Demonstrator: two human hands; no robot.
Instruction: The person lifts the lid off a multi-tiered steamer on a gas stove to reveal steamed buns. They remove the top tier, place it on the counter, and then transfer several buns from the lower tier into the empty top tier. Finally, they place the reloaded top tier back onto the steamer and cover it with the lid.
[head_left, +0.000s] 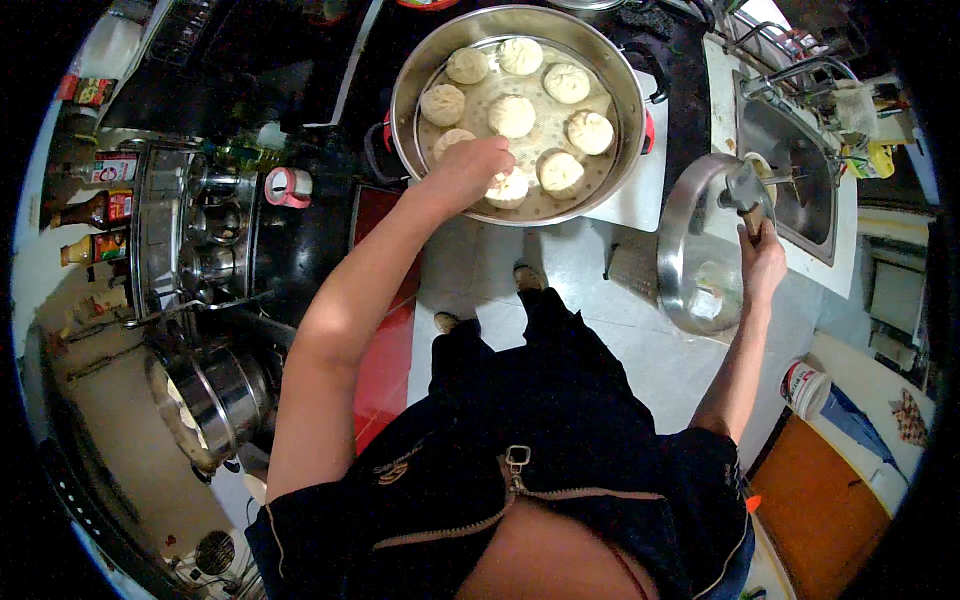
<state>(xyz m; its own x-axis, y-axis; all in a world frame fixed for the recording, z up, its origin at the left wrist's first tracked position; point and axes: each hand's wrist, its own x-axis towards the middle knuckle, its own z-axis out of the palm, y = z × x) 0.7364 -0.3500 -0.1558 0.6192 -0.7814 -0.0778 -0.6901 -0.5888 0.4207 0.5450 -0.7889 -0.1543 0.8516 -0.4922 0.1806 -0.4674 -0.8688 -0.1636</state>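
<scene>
My left hand (480, 169) reaches into a wide metal steamer (405, 75), its fingers curled down at the top of a pleated steamed bun (508, 191) near the front rim. Whether the fingertips grip that bun or only touch it cannot be seen. Several other buns, such as the middle bun (512, 117), sit apart from each other on a pale perforated liner (536, 154). To the right, my right hand (763, 259) is closed around the handle (752, 217) of a large round lid (670, 247) with a metal rim. The lid is held tilted, beside the counter and off the steamer.
A sink (795, 195) with a faucet (810, 69) lies right of the steamer. On the left are a pink-and-white cup (288, 187), sauce bottles (105, 208) and a metal rack (139, 232). A stacked metal pot (225, 401) stands lower left. A white tub (806, 390) is at right.
</scene>
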